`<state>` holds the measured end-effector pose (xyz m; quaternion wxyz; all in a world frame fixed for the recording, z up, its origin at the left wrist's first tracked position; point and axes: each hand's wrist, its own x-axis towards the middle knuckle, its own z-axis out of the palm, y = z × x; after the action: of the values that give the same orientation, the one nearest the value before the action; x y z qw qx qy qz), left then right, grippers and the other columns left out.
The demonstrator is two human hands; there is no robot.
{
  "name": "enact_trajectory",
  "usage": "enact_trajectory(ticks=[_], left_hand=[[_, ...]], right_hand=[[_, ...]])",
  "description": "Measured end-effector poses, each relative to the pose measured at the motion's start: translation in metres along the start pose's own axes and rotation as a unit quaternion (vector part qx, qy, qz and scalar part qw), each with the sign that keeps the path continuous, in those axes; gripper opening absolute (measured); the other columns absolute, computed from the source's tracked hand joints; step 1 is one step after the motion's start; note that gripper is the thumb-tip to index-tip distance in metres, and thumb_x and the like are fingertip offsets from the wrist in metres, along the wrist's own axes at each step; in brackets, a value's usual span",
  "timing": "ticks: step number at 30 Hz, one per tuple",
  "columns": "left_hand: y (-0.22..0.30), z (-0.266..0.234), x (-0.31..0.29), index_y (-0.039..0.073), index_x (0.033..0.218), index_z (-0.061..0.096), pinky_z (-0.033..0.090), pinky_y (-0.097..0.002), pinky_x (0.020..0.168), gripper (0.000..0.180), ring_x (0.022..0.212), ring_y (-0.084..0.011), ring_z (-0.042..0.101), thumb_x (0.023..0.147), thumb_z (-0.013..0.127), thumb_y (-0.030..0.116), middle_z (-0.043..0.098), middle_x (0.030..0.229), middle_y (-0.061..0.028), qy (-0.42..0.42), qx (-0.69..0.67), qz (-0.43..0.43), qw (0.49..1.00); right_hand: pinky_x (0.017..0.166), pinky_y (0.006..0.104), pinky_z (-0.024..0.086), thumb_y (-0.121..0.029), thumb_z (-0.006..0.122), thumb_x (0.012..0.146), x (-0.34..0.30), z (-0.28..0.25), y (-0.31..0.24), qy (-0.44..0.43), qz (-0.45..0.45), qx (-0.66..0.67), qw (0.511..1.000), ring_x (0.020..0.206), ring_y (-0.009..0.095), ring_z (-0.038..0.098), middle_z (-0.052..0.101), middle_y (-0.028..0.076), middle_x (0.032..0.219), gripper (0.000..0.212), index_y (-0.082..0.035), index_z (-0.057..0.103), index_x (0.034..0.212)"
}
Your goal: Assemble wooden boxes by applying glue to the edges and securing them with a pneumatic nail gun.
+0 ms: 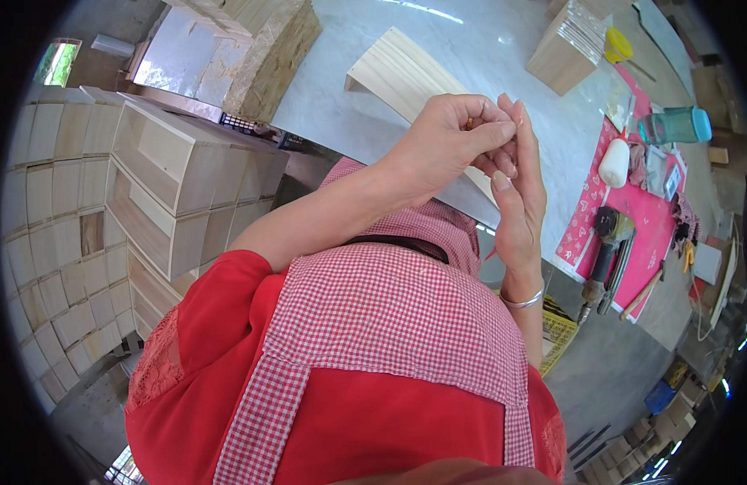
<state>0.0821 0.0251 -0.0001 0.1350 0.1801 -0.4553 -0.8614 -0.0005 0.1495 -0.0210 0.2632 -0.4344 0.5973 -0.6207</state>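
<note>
My two hands meet above a pale wooden board piece (406,71) that lies slantwise on the grey worktable (333,105). My left hand (462,137) is closed, its thumb and fingers curled together against the fingers of my right hand. Whatever it pinches, if anything, is too small or hidden to make out. My right hand (523,186) is raised with its palm turned left and its fingers mostly stretched out, the thumb apart from them. The far end of the board shows a short upright side; the hands cover part of its near end.
Stacked wooden boxes (179,153) stand to my left, by a chipboard block (272,65). At the right, a white glue bottle (615,164), a teal-lidded jar (672,125) and a black-handled power tool (606,250) rest on pink sheeting. Wrapped wooden panels (567,48) stand at the back.
</note>
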Motion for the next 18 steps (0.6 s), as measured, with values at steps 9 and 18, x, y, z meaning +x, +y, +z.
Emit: enact_trajectory(ticks=[9,18], left_hand=[[-0.011,-0.010,0.003,0.005,0.088,0.062,0.051,-0.0249,0.062,0.011,0.067,-0.0101,0.061,0.094,0.061,0.013,0.064,0.078,-0.0033,0.033,0.126,0.090,0.987],[-0.015,-0.021,-0.005,0.002,0.093,0.065,0.050,-0.0269,0.060,0.007,0.069,-0.0164,0.063,0.089,0.064,0.007,0.065,0.079,-0.0085,0.083,0.496,0.373,0.780]], right_hand=[[0.115,0.0432,0.028,-0.017,0.047,0.089,-0.005,-0.004,-0.004,-0.029,-0.086,-0.114,0.989,0.140,0.032,0.036,0.035,0.019,0.153,0.066,0.000,0.030,0.150],[0.114,0.0413,0.028,-0.021,0.047,0.092,-0.007,-0.006,-0.008,-0.035,-0.026,-0.079,0.996,0.139,0.032,0.037,0.037,0.019,0.151,0.062,0.001,0.034,0.148]])
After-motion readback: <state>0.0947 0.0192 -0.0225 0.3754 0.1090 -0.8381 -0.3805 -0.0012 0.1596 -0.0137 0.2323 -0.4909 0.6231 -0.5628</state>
